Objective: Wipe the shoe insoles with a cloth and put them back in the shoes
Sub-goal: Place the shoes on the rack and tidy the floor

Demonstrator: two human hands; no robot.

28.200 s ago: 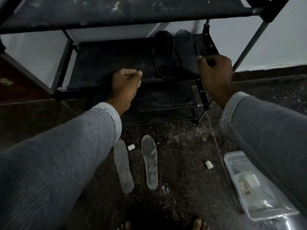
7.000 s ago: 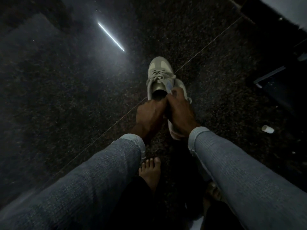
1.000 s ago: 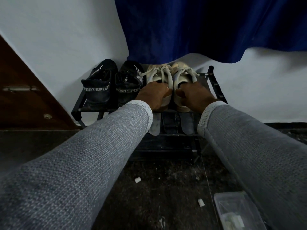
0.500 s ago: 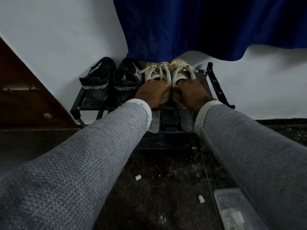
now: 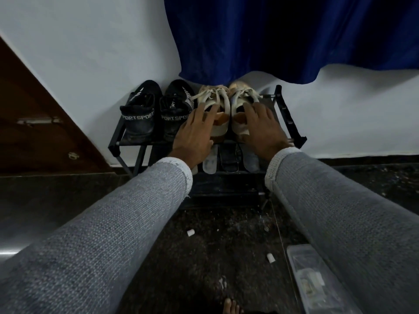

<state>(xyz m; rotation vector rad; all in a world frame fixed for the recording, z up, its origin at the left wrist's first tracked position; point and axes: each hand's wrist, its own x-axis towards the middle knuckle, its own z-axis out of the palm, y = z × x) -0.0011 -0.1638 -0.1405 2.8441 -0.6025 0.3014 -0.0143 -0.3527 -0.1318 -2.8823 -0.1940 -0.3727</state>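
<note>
My grey knit sleeves (image 5: 118,234) reach toward cream shoes (image 5: 223,109) with tan lining, beside black shoes (image 5: 156,114) lettered in white, on a black rack (image 5: 292,123) under a deep blue curtain (image 5: 283,37) and white wall (image 5: 90,53).

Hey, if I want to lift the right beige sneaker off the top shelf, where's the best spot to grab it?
Probably the heel collar of the right beige sneaker, coming from the front. Its heel faces the person at the rack's front edge and the opening is exposed. The other beige sneaker stands close beside it, so a grip from that side looks cramped.
</note>
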